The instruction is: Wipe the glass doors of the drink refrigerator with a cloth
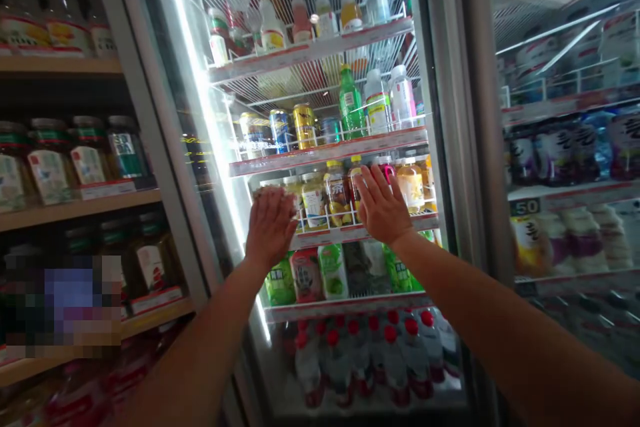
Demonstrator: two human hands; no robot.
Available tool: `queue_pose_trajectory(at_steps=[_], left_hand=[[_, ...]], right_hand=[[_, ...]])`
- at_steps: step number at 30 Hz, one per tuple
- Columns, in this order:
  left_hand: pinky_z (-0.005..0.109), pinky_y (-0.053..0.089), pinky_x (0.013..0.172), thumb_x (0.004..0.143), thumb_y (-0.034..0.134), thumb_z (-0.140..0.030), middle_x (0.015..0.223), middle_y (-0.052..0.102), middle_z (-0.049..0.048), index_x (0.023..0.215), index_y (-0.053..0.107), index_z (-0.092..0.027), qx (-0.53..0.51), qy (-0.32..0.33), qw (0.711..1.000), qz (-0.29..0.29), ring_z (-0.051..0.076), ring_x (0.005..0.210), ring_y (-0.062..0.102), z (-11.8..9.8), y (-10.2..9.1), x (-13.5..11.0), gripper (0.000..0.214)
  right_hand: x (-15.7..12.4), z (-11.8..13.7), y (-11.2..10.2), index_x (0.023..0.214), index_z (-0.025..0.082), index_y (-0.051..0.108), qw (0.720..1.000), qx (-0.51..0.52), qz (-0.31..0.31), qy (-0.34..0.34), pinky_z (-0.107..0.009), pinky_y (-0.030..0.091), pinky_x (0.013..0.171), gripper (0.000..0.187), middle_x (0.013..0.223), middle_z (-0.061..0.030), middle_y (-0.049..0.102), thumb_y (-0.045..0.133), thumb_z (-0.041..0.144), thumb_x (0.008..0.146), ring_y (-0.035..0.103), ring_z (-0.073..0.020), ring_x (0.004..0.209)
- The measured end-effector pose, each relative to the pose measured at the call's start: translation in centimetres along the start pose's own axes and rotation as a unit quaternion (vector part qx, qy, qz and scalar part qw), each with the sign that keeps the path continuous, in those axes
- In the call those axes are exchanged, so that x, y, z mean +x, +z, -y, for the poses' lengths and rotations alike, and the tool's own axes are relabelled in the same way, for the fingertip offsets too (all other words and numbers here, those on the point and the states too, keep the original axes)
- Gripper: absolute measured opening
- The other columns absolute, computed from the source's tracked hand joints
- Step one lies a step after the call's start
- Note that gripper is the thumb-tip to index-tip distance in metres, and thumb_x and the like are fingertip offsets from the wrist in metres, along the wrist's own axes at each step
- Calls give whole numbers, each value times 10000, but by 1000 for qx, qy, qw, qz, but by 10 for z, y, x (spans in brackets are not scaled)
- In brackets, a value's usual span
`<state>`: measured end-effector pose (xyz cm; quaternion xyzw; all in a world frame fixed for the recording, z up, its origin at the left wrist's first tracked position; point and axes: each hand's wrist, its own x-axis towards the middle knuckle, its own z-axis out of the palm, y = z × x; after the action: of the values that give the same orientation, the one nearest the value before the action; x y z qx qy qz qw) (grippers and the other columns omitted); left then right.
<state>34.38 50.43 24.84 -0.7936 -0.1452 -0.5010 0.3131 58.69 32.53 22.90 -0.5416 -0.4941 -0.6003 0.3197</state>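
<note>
Both hands grasp nothing: the left hand (271, 227) and the right hand (383, 205) are open, fingers spread, palms forward, raised at the drinks cooler (435, 113); whether they press on its glass door (330, 93) or on the bottles behind it, I cannot tell from here. To the left stands a wooden shelf (75, 210) of glass jars (50, 167); the left hand is level with a row of yellow-capped juice bottles (337, 193), and the right hand overlaps that row further along; below wait red-capped water bottles (390, 360); to the right, a neighbouring cooler (570, 147) holds packets (555, 153). With no grip, a palm could slide on slick glass; a hard shove could rock bottles against the low wire rail (330, 217).
</note>
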Motion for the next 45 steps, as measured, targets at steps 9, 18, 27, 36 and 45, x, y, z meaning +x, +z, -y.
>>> queue_pose_trajectory(at_steps=[9,18,27,36,45], left_hand=[[653,124,1245,1045,306,-480,1690,136,212,1611,243,-110,14,-130,990,-44,403,1571,38,-13,3,10,679],[537,158,1296,954,547,-549,1576,464,53,1524,467,-284,-11,255,966,54,298,1532,300,-113,29,-57,634],[547,214,1269,1008,479,-372,1594,427,124,1549,426,-227,34,102,994,4,304,1571,164,-16,14,-45,562],[699,170,1207,1031,318,-509,1661,202,255,1589,294,-75,14,-182,980,-75,436,1558,95,5,-2,14,707],[594,102,1289,998,482,-372,1663,283,94,1611,294,-238,-27,61,996,-54,297,1580,47,-118,37,21,655]], right_hand=[[0,0,1,1628,126,219,1000,11,6,5,-543,177,1262,698,1651,-138,350,447,253,981,227,-312,1562],[1,0,0,1583,86,338,1000,-8,-12,-3,-527,190,1250,639,1629,-154,387,452,231,972,275,-321,1543],[0,-1,1,1632,135,210,1000,4,5,4,-532,193,1263,703,1656,-123,344,443,246,977,233,-303,1562],[1,0,0,1625,123,225,1000,0,17,4,-552,164,1278,689,1664,-134,322,439,243,982,211,-309,1569],[-1,-2,1,1632,144,213,1000,9,3,7,-539,172,1265,683,1655,-131,341,432,254,994,218,-300,1568]])
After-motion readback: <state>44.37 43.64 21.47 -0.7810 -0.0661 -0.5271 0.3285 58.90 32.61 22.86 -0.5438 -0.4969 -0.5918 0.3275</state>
